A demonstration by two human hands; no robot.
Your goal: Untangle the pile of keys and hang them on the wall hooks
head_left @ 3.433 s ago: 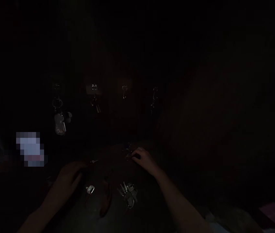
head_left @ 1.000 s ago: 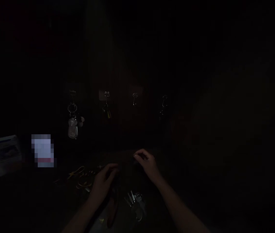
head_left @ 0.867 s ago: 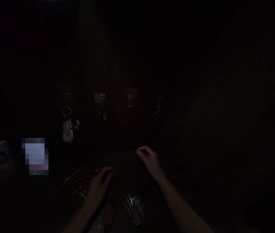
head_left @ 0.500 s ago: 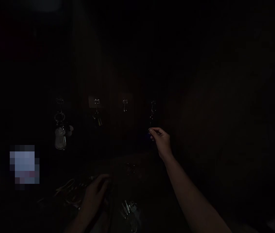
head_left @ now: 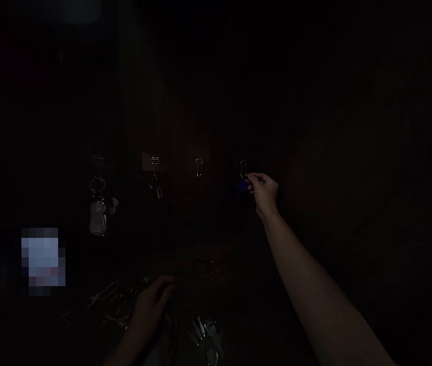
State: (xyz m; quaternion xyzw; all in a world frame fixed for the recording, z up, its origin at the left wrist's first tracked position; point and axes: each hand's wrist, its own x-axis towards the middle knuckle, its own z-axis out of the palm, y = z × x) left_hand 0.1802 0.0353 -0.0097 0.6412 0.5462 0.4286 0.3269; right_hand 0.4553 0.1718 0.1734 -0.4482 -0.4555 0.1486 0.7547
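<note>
The scene is very dark. Thumb and fingers of my right hand (head_left: 264, 195) are pinched together just below the rightmost wall hook (head_left: 243, 168). They hold a keychain with a blue piece (head_left: 242, 187) at its side; whether its ring sits on the hook I cannot tell. My left hand (head_left: 154, 300) is low down, its thumb and index finger apart and no object visible in it. Beside it lie tangled cords (head_left: 103, 295). A bunch of keys (head_left: 206, 333) rests to its right.
At the left hook hangs a large ring with a pale fob (head_left: 97, 217). Small keys (head_left: 155, 189) hang from the second hook, and the third hook (head_left: 199, 166) is bare. Dim reddish small items (head_left: 208, 267) lie on the surface. A blurred bright patch (head_left: 43, 259) is at left.
My right hand has risen toward the rightmost hook, lifting the blue piece with it. My left hand has hardly moved. The whole view has shifted slightly.
</note>
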